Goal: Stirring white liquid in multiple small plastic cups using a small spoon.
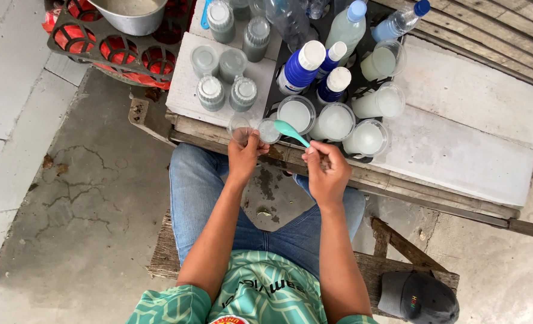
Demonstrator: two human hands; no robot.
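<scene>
The left hand (pixel 244 157) pinches a small clear plastic cup (pixel 240 128) by its rim, holding it upright just off the edge of the white-topped wooden surface (pixel 458 138), so its mouth faces up beside a second small cup (pixel 269 131). The right hand (pixel 326 174) has its grip closed on the handle of a teal plastic spoon (pixel 291 132); the spoon's long axis runs diagonally, bowl pointing up-left toward the cups, handle back to the fingers. Milky filled cups (pixel 335 122) and blue white-capped bottles (pixel 300 67) stand close behind.
</scene>
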